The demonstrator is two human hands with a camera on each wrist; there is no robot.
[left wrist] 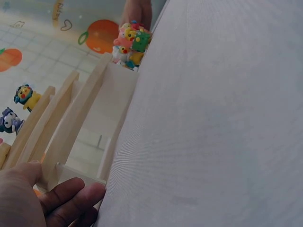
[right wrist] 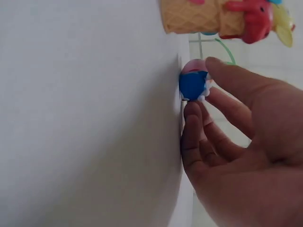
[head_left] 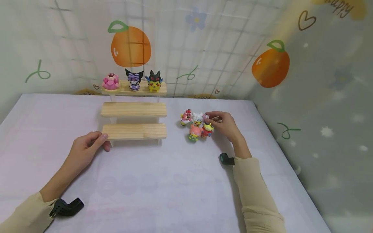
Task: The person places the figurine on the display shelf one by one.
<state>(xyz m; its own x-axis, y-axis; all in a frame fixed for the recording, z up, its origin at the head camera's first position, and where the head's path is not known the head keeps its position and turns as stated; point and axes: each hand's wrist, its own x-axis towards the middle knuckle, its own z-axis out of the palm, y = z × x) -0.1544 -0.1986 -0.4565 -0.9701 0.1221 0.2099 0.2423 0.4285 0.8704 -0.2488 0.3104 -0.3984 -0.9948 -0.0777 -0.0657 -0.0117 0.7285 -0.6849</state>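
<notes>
My left hand holds the left end of a three-tier wooden display stand, thumb on the lowest board and fingers beside its white support. In the left wrist view the thumb and fingers lie around that corner. On the right, my right hand pinches a small pink-and-blue figurine between thumb and fingertips, low at the white tabletop. Close beside it in the head view stand a white fluffy figurine, a green alien figurine, a pink figurine with a green base and a red-topped pink bear figurine.
Along the top board sit a pink bear figurine, a purple-and-black figurine and a yellow figurine with a dark hood. A printed curtain hangs behind the table. Each wrist wears a black camera mount.
</notes>
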